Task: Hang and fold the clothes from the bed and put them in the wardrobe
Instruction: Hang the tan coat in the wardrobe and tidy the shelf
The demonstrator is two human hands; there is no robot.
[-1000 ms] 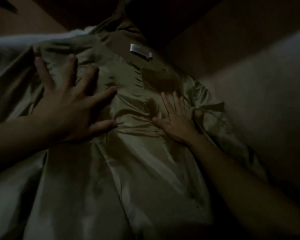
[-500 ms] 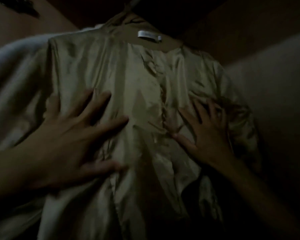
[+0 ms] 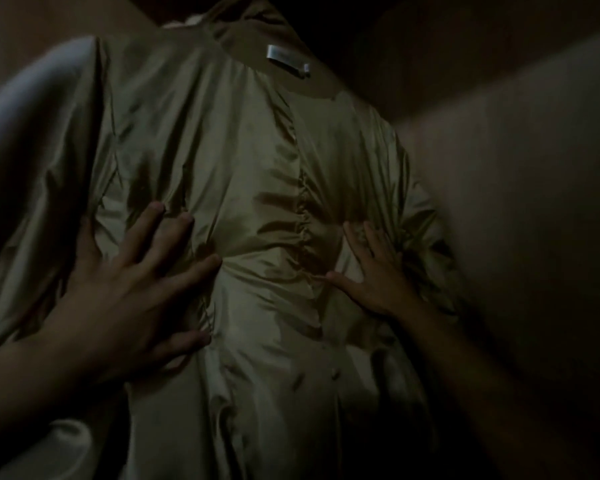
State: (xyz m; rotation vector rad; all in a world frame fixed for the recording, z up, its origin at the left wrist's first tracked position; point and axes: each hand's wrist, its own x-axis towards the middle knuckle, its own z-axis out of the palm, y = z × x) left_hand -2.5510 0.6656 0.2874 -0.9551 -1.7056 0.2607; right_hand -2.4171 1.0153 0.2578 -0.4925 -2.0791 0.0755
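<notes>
your left hand (image 3: pixel 125 292) lies flat on the shiny olive coat lining (image 3: pixel 257 209), fingers spread and straight, pressing the fabric on the left of the centre seam; it grasps nothing. your right hand (image 3: pixel 374 271) is also released, fingers straight and splayed, palm down on the lining just right of the gathered seam, thumb pointing toward the middle. the garment is spread out inside-out in front of you, filling most of the view, its collar at the top with a small pale label (image 3: pixel 286 58) sewn below the neckline. the fabric bunches into creases between your two hands. a pale sleeve or fold (image 3: pixel 32 126) shows along the left edge of the garment. a plain light surface (image 3: pixel 516 168) rises on the right, beside the coat; the light is too dim to tell what it is.
</notes>
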